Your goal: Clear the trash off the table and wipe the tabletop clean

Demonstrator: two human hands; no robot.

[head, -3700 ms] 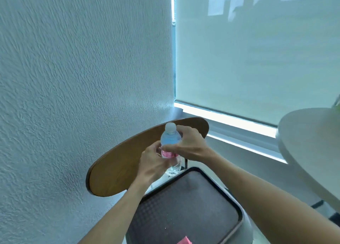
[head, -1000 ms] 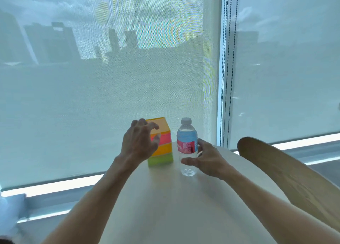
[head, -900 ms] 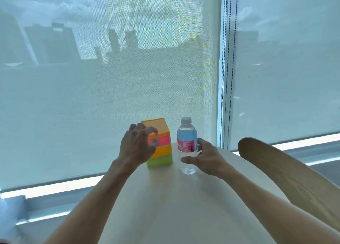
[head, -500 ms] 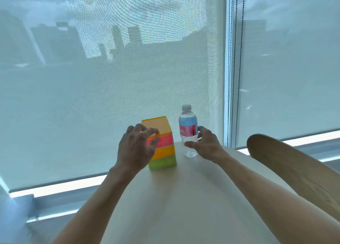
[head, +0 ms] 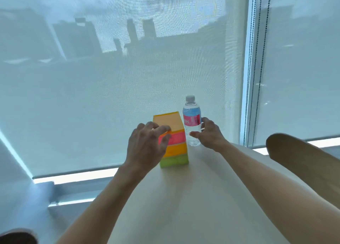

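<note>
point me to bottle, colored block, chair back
bottle point(head: 191, 121), head view, on the pink label
block point(head: 176, 151), head view, on the orange band
chair back point(head: 301, 155), head view, on the wooden face

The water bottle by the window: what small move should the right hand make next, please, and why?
Probably let go and draw back: the water bottle stands upright on the table beside the coloured block, with the right hand loosely around its lower part.

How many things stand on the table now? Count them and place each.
2. The colourful block stands near the table's far edge, with the left hand on it; the water bottle stands just right of it, in the right hand.
</note>
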